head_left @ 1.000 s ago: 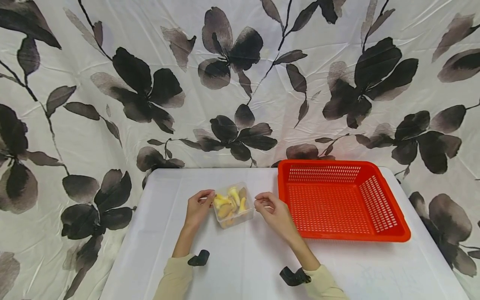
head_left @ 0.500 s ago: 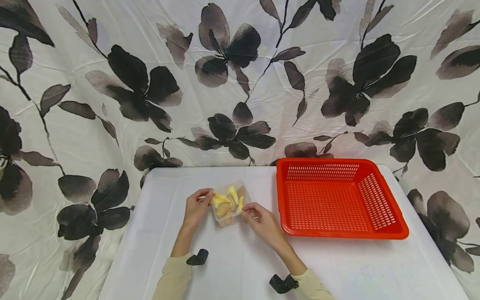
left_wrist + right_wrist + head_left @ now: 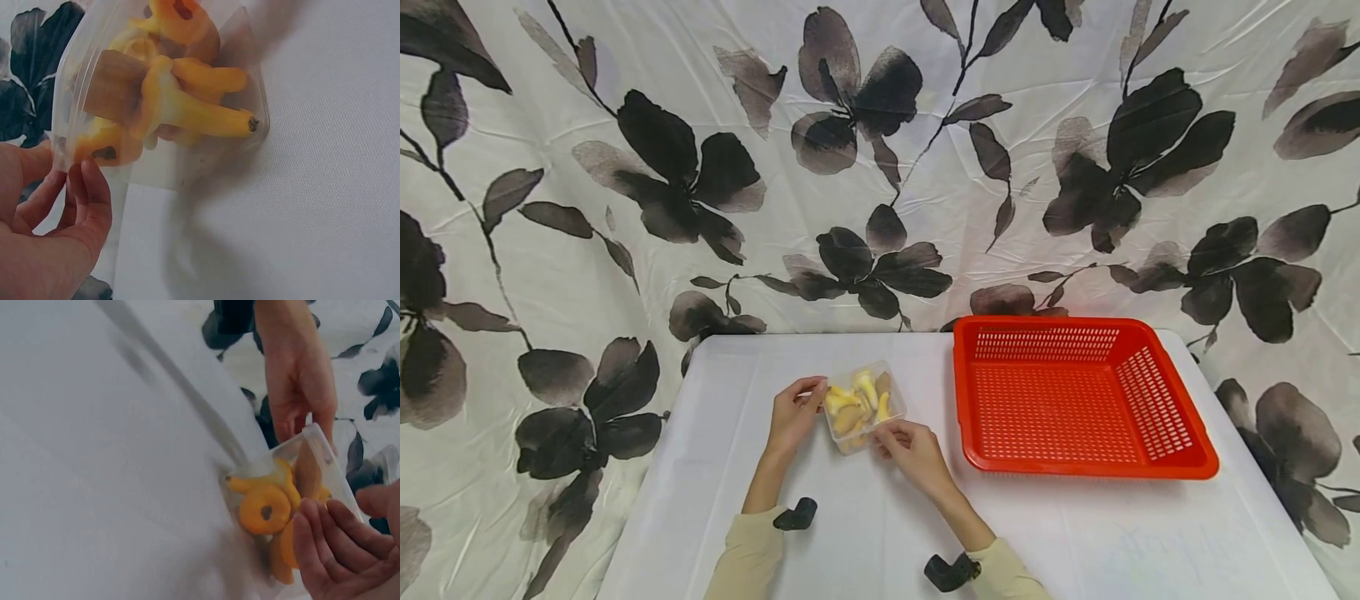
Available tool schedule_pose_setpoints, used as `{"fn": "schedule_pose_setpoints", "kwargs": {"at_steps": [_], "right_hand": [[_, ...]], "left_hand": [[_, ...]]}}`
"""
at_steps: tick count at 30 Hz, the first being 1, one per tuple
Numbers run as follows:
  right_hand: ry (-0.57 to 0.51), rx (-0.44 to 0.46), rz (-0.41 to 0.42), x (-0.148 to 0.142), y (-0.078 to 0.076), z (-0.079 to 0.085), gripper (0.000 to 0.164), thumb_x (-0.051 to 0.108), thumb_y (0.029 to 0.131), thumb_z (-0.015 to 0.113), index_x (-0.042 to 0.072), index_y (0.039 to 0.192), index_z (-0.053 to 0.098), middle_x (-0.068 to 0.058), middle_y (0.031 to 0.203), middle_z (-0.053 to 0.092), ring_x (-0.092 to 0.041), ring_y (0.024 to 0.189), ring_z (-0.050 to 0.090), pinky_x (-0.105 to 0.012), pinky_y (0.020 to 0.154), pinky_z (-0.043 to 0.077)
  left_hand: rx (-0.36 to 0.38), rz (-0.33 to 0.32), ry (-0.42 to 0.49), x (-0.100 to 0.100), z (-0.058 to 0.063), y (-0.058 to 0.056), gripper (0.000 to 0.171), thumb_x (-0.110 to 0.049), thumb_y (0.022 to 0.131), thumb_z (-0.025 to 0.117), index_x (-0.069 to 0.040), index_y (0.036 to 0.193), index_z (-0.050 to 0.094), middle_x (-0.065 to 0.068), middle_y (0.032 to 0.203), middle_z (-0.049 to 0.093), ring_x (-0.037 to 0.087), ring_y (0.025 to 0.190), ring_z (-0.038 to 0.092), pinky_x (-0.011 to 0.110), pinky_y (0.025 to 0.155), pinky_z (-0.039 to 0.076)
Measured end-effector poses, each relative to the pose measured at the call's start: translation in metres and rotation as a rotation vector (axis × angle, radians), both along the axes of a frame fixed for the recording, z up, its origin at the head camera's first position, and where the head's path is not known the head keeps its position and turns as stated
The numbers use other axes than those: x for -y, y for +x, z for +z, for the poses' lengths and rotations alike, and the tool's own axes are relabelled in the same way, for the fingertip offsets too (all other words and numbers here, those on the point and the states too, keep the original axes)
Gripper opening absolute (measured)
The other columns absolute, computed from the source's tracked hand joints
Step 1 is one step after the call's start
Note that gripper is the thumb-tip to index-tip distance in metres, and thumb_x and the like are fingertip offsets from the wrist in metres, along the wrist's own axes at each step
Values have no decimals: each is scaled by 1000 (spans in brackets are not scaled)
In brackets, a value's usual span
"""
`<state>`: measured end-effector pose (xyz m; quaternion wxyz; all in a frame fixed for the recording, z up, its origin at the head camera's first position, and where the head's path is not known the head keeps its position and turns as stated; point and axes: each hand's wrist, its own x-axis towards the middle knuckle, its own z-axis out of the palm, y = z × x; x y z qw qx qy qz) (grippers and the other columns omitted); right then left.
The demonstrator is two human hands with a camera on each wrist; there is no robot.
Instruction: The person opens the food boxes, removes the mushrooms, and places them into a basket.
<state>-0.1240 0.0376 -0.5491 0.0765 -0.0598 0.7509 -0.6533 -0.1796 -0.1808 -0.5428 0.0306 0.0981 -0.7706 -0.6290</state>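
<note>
Left grip (image 3: 790, 421) pinching squarish box (image 3: 854, 442), smooth clear plastic

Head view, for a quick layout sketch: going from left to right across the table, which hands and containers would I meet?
Left hand, clear plastic container with yellow and brown pieces, right hand, red basket.
</note>
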Motion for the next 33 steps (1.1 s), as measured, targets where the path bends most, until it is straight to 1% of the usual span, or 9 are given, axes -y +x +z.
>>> {"fn": "schedule_pose_setpoints", "kwargs": {"at_steps": [6,9,12,17,21,24,28,30,33], "right_hand": [[-126,84,-61,11,-4,-6,32,15,105,61,-14,103,73,-30,97,73,-46,87,72,-48,77,61],[-169,125,-60,12,-5,-6,33,15,105,60,-15,104,73,-31,99,72,-45,88,72,-47,78,61],[-194,143,-58,13,-4,-4,33,15,105,60,-16,105,72,-30,100,73,-43,88,73,-42,77,61],[-213,154,-40,16,-1,-3,33,16,105,60,-15,106,73,-29,99,73,-40,87,74,-45,79,61],[-217,155,-25,22,3,-5,34,16,105,60,-15,106,73,-29,99,73,-39,87,74,-45,78,61],[-220,160,-22,25,4,-6,34,16,105,59,-15,106,73,-29,98,73,-42,88,73,-44,78,61],[-217,169,-23,26,3,-6,32,14,105,58,-15,105,73,-30,97,73,-44,88,72,-48,79,60],[-209,171,-25,26,4,-1,31,12,105,58,-16,104,73,-30,97,73,-44,88,72,-49,79,61],[-177,164,-29,23,8,16,30,11,104,59,-16,103,73,-31,97,72,-35,81,73,-39,73,61]], "left_hand": [[-10,-7,8,1,-2,0,27,-14,103,65,4,122,68,21,115,67,9,86,63,18,72,55],[-7,-25,-8,2,-3,1,30,-18,103,65,3,124,68,20,117,67,11,90,63,25,77,58],[30,-58,-56,4,-5,2,38,-27,102,67,-2,131,65,17,122,65,17,97,62,32,82,58],[115,-151,-107,16,-12,12,61,-42,96,73,-12,146,53,12,132,58,25,109,57,29,81,51],[125,-242,-108,25,-19,19,77,-37,90,80,-14,153,42,15,134,54,27,110,56,31,86,49],[121,-305,-130,29,-22,21,88,-32,85,85,-16,156,35,17,135,51,28,109,55,33,84,49],[131,-385,-146,34,-24,24,106,-29,78,91,-20,161,25,17,134,48,29,107,53,36,83,48],[143,-413,-148,36,-25,25,113,-29,76,93,-23,162,20,16,134,47,30,107,52,38,84,48],[153,-436,-163,36,-25,24,119,-31,74,94,-26,163,16,15,135,47,30,110,50,38,85,48]]}}
